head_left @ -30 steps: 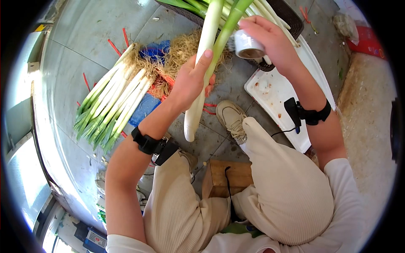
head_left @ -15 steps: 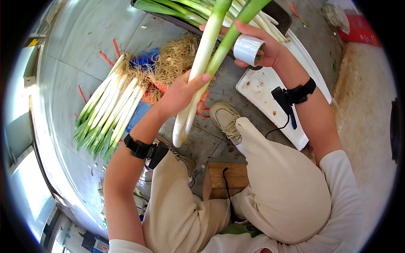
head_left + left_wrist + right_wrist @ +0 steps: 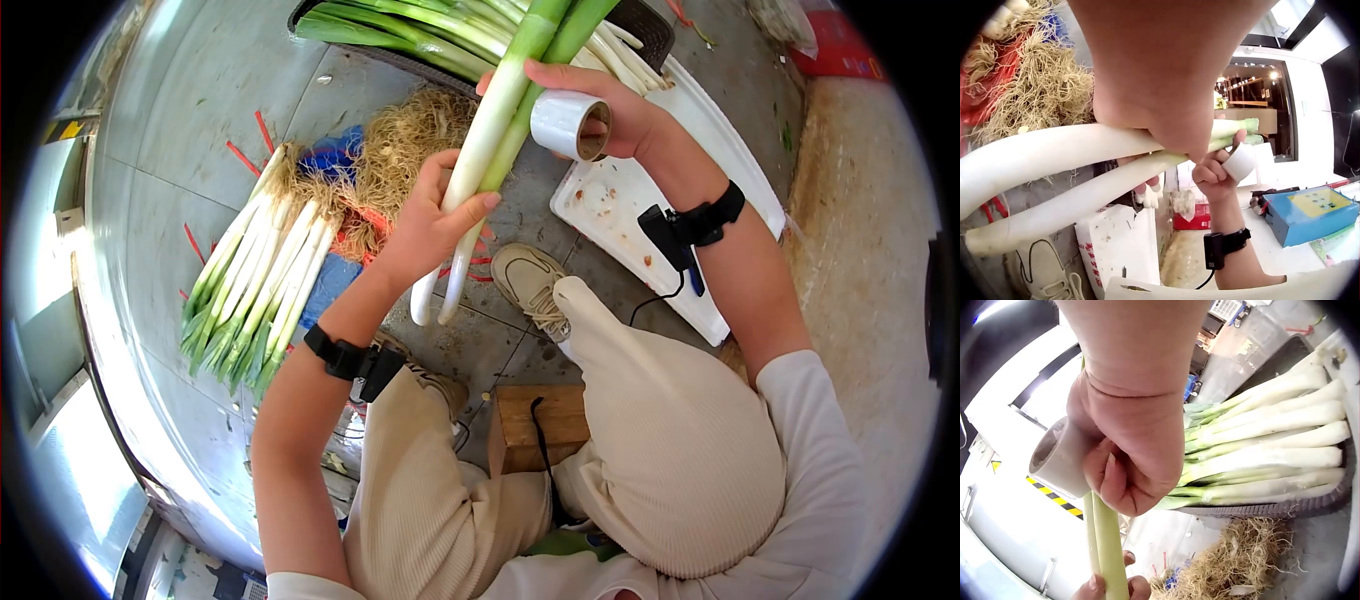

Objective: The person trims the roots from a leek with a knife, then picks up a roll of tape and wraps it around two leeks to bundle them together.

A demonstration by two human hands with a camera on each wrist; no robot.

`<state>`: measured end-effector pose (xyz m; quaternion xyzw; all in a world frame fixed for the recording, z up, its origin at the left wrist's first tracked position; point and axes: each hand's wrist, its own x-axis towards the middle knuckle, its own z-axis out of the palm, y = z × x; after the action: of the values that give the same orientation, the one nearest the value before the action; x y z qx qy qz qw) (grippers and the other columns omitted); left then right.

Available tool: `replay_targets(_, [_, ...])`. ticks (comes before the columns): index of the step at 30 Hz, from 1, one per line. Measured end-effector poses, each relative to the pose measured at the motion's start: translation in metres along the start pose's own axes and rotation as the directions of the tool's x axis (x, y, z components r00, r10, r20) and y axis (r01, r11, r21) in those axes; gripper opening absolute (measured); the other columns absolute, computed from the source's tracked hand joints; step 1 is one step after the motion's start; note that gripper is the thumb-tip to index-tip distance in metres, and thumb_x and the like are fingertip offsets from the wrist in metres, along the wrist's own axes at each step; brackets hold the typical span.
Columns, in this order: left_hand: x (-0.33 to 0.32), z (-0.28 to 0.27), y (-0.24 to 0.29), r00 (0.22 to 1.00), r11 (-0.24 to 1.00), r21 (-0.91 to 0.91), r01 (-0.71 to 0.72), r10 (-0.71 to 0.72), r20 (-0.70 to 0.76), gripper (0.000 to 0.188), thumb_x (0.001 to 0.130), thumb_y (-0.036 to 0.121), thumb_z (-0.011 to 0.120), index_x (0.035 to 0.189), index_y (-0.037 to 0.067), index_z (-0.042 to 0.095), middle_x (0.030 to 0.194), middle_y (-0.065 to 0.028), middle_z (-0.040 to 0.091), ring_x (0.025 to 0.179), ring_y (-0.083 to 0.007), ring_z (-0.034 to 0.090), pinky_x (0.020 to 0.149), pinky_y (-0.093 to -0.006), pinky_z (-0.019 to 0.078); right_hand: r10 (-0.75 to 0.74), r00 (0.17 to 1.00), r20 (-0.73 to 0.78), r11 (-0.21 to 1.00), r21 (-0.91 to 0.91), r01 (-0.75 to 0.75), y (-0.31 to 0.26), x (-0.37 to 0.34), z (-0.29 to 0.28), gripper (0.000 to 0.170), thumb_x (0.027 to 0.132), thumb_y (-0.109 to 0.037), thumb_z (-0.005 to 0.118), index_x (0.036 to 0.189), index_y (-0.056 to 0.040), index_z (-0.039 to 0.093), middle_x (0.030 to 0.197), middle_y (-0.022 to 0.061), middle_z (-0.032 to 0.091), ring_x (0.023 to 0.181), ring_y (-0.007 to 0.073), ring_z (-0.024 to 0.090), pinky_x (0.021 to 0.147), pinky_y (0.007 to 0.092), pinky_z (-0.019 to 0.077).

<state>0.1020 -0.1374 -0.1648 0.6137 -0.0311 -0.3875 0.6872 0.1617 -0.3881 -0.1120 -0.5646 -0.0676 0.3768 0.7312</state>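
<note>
2 leeks (image 3: 486, 140) side by side, left hand (image 3: 428, 228) gripping low, right hand (image 3: 628, 112) clasping higher, tape roll (image 3: 558, 122) at its fingers.

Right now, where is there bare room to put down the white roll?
The roll could go on bare floor between the leek bundle and the dark basket. The white tray, between basket and right trouser leg, is mostly free, with brown scraps. Crowded: inside the basket, full of leeks, and beside the bundle, where roots are heaped.
</note>
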Motion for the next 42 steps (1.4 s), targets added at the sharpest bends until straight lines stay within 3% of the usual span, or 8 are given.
replay_targets(3, [0.003, 0.001, -0.004, 0.988, 0.988, 0.055, -0.143, 0.146, -0.042, 0.064, 0.087, 0.021, 0.078, 0.134, 0.006, 0.038, 0.108, -0.0118, 0.061, 0.086, -0.0162, 0.067, 0.067, -0.0312, 0.0576, -0.051, 0.986, -0.16, 0.996, 0.059, 0.061, 0.003, 0.003, 0.007, 0.054, 0.102, -0.047, 0.049, 0.133, -0.0039, 0.058, 0.115, 0.0046, 0.067, 0.086, 0.0038, 0.064, 0.07, 0.0203, 0.0521])
replay_targets(5, [0.006, 0.005, -0.013, 0.874, 0.873, 0.303, -0.381, 0.447, -0.188, 0.071, 0.081, 0.023, 0.083, 0.134, 0.006, 0.04, 0.111, -0.014, 0.061, 0.092, -0.0233, 0.068, 0.072, -0.0349, 0.0577, -0.035, 0.992, -0.121, 0.999, 0.021, 0.038, 0.006, 0.004, 0.002, 0.053, 0.102, -0.046, 0.05, 0.133, -0.0038, 0.058, 0.115, 0.0042, 0.066, 0.098, 0.0047, 0.063, 0.081, 0.022, 0.0507])
replay_targets(11, [0.0, 0.009, -0.002, 0.827, 0.629, 0.755, -0.186, 0.515, -0.225, 0.074, 0.079, 0.026, 0.083, 0.137, 0.005, 0.042, 0.118, -0.0201, 0.058, 0.101, -0.0402, 0.063, 0.083, -0.0443, 0.0536, -0.025, 0.994, -0.109, 0.998, 0.058, 0.032, 0.008, 0.004, -0.001, 0.048, 0.103, -0.042, 0.051, 0.131, -0.004, 0.06, 0.105, 0.0016, 0.069, 0.087, 0.0031, 0.064, 0.074, 0.0213, 0.0511])
replay_targets(21, [0.022, 0.017, 0.013, 0.683, 0.346, 0.923, -0.17, 0.716, -0.143, 0.075, 0.082, 0.015, 0.072, 0.146, 0.0, 0.034, 0.116, -0.0234, 0.057, 0.102, -0.0425, 0.058, 0.087, -0.048, 0.0497, -0.023, 0.963, -0.269, 0.974, 0.21, 0.082, 0.01, 0.012, 0.022, 0.045, 0.102, -0.039, 0.053, 0.13, -0.0045, 0.062, 0.102, 0.0003, 0.069, 0.08, 0.0017, 0.063, 0.068, 0.02, 0.0504])
replay_targets(23, [0.026, 0.018, 0.018, 0.624, 0.236, 0.955, -0.178, 0.778, -0.076, 0.078, 0.081, 0.017, 0.073, 0.146, 0.002, 0.033, 0.116, -0.0233, 0.057, 0.103, -0.0429, 0.059, 0.086, -0.048, 0.0509, 0.029, 0.907, -0.419, 0.942, 0.316, 0.115, -0.001, 0.012, 0.046, 0.033, 0.098, -0.04, 0.062, 0.108, -0.0093, 0.068, 0.073, -0.0057, 0.062, 0.054, 0.0002, 0.051, 0.048, 0.0173, 0.0382])
replay_targets(30, [0.034, 0.012, 0.022, 0.78, 0.403, 0.907, -0.12, 0.604, -0.165, 0.078, 0.079, 0.02, 0.075, 0.146, 0.009, 0.036, 0.119, -0.0209, 0.061, 0.099, -0.0424, 0.065, 0.077, -0.0489, 0.0553, 0.001, 0.978, -0.207, 0.937, 0.343, 0.072, 0.015, 0.006, 0.03, 0.031, 0.099, -0.042, 0.059, 0.099, -0.0118, 0.066, 0.072, -0.0051, 0.061, 0.055, 0.0017, 0.053, 0.048, 0.0195, 0.0403])
replay_targets(36, [0.036, 0.01, 0.019, 0.787, 0.464, 0.867, -0.18, 0.597, -0.156, 0.075, 0.079, 0.019, 0.073, 0.144, 0.008, 0.037, 0.113, -0.0209, 0.064, 0.089, -0.0407, 0.068, 0.078, -0.0486, 0.056, 0.055, 0.928, -0.369, 0.978, 0.205, 0.024, 0.011, 0.004, 0.043, 0.047, 0.096, -0.052, 0.06, 0.115, -0.0097, 0.062, 0.087, -0.0029, 0.065, 0.073, 0.0044, 0.061, 0.059, 0.0218, 0.0481])
replay_targets(42, [0.044, 0.007, 0.015, 0.867, 0.741, 0.619, -0.259, 0.461, -0.189, 0.065, 0.084, 0.015, 0.068, 0.142, 0.006, 0.04, 0.104, -0.0177, 0.068, 0.089, -0.0323, 0.07, 0.076, -0.0418, 0.0555, 0.006, 0.92, -0.393, 1.0, 0.019, 0.001, -0.001, -0.024, 0.046, 0.064, 0.097, -0.049, 0.061, 0.138, -0.0019, 0.049, 0.093, 0.0009, 0.066, 0.089, 0.0071, 0.062, 0.071, 0.0232, 0.0488])
